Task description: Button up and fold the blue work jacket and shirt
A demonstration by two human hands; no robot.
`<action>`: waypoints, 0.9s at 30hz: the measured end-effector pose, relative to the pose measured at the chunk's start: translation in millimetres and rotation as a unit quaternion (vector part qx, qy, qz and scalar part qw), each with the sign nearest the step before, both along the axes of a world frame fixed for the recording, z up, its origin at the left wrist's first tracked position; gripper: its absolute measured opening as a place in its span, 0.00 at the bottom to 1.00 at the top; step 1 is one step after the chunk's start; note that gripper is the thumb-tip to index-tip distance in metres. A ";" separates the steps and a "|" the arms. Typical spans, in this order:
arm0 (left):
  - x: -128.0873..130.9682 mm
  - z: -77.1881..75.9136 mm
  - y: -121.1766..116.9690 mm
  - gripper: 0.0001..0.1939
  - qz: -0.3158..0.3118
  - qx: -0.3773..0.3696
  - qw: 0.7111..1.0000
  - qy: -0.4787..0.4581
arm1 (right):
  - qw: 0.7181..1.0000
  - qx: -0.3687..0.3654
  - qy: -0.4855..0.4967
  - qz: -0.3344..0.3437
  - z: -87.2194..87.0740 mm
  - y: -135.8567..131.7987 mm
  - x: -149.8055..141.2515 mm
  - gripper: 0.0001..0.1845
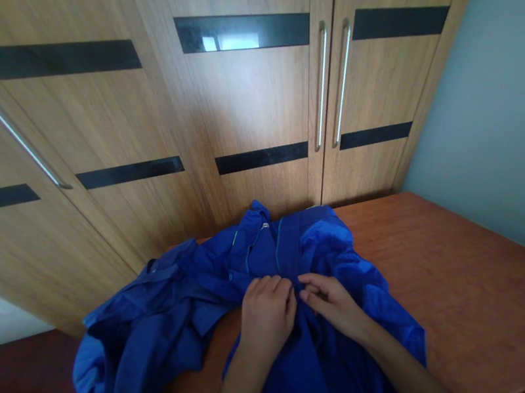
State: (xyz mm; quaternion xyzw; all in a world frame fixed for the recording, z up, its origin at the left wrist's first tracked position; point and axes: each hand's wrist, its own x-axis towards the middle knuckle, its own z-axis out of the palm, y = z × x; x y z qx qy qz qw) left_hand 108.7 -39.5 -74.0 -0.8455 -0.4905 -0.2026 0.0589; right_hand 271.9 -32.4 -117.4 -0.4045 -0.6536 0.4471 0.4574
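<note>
A blue work jacket (319, 240) with light piping lies spread over the wooden surface, its lower part coming toward me. At the middle of its front, my left hand (268, 308) is closed on the fabric, fingers curled with the knuckles up. Close by on the right, my right hand (332, 302) pinches the same front strip between thumb and fingers. The small spot between the fingertips is partly hidden, so any fastener there cannot be made out. More blue cloth (148, 327), crumpled, stretches away to the left.
A reddish-brown wooden top (456, 285) carries the clothing. Behind it rises a wooden wardrobe (253, 105) with dark strips and long metal handles (322, 84). A pale wall (499, 119) borders the right side. The crumpled cloth hangs over the left edge.
</note>
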 end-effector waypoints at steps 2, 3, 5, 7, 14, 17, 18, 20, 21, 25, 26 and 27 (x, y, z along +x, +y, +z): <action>-3.1 -4.3 3.4 0.09 -0.001 -0.018 0.998 -0.058 | 1.000 -0.007 0.014 0.001 1.7 0.1 1.3 0.15; -4.3 -6.3 4.9 0.09 -0.007 -0.029 0.996 -0.082 | 1.000 -0.001 0.011 -0.006 2.5 0.6 1.7 0.15; -5.5 -9.6 7.2 0.09 -0.021 -0.051 0.992 -0.111 | 0.999 0.032 -0.018 -0.027 3.7 2.3 2.2 0.13; -5.7 -11.1 8.4 0.09 -0.034 -0.074 0.988 -0.132 | 0.994 0.076 -0.054 -0.055 4.2 4.1 2.3 0.10; -6.3 -9.7 8.9 0.12 -0.061 -0.136 0.971 -0.189 | 0.969 0.165 -0.149 -0.109 1.5 4.1 0.3 0.07; -2.8 -6.5 5.8 0.11 -0.027 -0.111 0.979 -0.167 | 0.952 0.186 -0.206 -0.132 0.1 2.3 -1.9 0.07; -0.7 -5.4 4.3 0.10 -0.004 -0.089 0.983 -0.159 | 0.946 0.188 -0.223 -0.139 -0.2 1.7 -2.5 0.07; 3.8 -3.9 1.5 0.09 0.036 -0.050 0.988 -0.142 | 0.939 0.188 -0.244 -0.149 -0.1 0.6 -3.4 0.07; 5.8 -3.8 0.5 0.09 0.046 -0.041 0.990 -0.131 | 0.938 0.188 -0.247 -0.152 0.3 0.1 -3.7 0.08; 8.5 -6.7 0.7 0.06 0.045 -0.057 0.992 -0.106 | 0.942 0.190 -0.234 -0.149 2.7 -1.4 -4.0 0.07; 8.0 -7.5 1.5 0.05 0.044 -0.063 0.991 -0.106 | 0.943 0.190 -0.230 -0.145 3.3 -1.7 -4.0 0.07; 7.2 -8.0 2.5 0.04 0.043 -0.069 0.991 -0.107 | 0.945 0.190 -0.227 -0.141 3.8 -2.0 -4.1 0.07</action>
